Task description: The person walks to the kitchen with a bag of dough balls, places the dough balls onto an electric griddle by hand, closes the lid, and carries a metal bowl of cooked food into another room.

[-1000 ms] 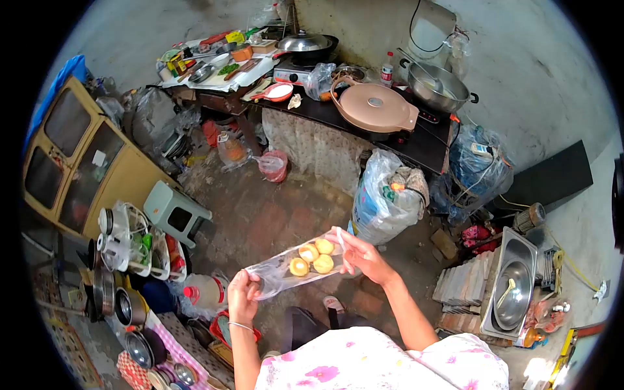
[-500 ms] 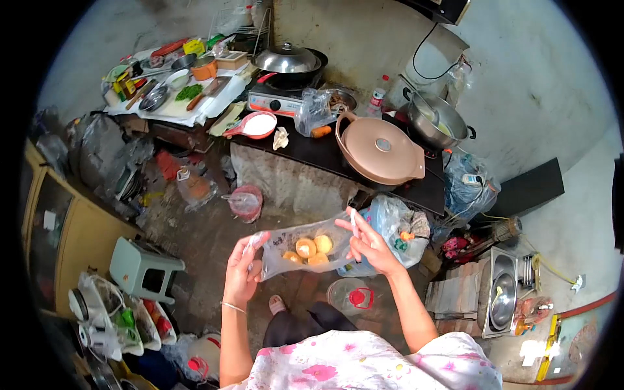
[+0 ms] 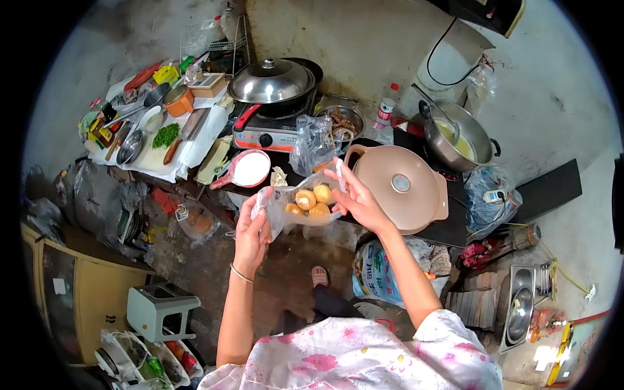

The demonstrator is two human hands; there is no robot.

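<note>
A clear plastic bag is stretched between my two hands, with several round, golden-yellow pieces of food inside it. My left hand is closed on the bag's left edge, a bracelet at the wrist. On the right edge, my right hand pinches the plastic between thumb and fingers. Just beyond the bag lie a red-handled bowl of white powder, a crumpled clear bag and a wide beige lidded pan.
Behind stands a lidded wok on a portable stove. A steel pot with a ladle is at the right. Chopped greens and a cleaver lie at the left. A stool and a stuffed plastic sack stand on the floor.
My hands and the bag have come closer to the counter and now overlap its front edge. The whole view has shifted as I moved forward. Both hands keep their hold.
</note>
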